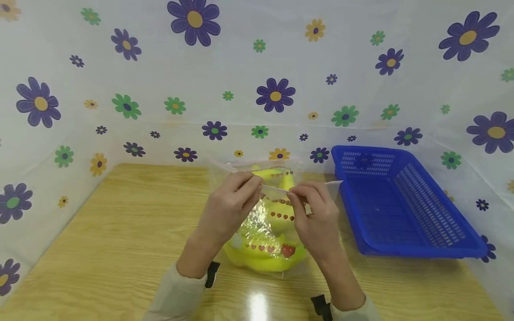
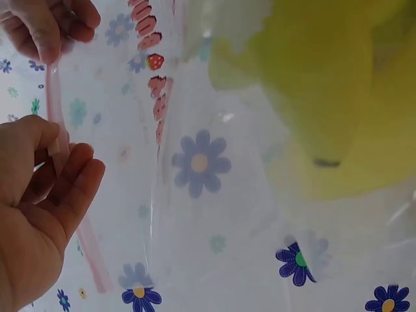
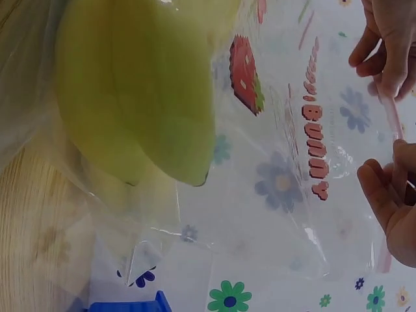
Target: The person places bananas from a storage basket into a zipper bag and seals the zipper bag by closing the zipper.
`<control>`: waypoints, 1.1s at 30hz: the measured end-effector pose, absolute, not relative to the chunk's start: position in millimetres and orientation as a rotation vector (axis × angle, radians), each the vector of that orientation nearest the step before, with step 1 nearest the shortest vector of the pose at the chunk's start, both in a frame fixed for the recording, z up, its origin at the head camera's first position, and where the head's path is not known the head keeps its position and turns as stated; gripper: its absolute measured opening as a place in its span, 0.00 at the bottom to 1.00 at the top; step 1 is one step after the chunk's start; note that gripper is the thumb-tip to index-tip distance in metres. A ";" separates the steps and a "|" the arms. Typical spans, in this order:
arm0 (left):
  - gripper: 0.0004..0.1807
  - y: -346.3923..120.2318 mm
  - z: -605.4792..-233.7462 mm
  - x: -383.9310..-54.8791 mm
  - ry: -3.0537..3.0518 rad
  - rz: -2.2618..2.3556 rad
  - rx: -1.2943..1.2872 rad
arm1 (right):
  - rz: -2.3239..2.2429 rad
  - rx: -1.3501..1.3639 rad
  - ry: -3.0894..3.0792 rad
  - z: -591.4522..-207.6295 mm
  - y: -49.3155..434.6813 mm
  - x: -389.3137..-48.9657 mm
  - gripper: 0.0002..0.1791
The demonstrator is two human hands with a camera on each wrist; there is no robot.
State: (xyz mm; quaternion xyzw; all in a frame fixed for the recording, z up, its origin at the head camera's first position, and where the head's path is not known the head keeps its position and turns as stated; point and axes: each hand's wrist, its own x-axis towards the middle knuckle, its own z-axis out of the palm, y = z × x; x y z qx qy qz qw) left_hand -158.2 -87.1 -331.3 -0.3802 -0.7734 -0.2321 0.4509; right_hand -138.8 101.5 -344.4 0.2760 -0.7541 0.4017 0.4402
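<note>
A clear zip bag (image 1: 261, 223) printed with red hearts and lettering stands on the table in the middle of the head view. Yellow bananas (image 2: 325, 97) show through its film, and the right wrist view has the bananas (image 3: 136, 97) close up with dark tips. Along the bag's top edge runs a pale pink zip strip (image 2: 56, 97). My left hand (image 1: 233, 203) pinches this strip between thumb and fingers. A short way to the right, my right hand (image 1: 315, 214) pinches the same strip. The strip's right end sticks out past the right hand.
To the right of the bag stands a blue plastic basket (image 1: 401, 209) with slotted walls. The wooden table (image 1: 120, 232) lies under everything. A white curtain with printed flowers (image 1: 225, 71) encloses the back and both sides.
</note>
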 end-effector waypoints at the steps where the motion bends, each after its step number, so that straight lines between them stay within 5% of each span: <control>1: 0.05 -87.1 -331.3 -158.2 -1.905 -0.566 -0.941 | 0.996 0.676 -1.876 -344.5 102.5 -138.3 0.06; 33: 0.09 -108.2 -329.6 -149.3 -1.968 -0.551 -0.860 | 1.011 0.683 -1.932 -348.2 112.8 -132.5 0.06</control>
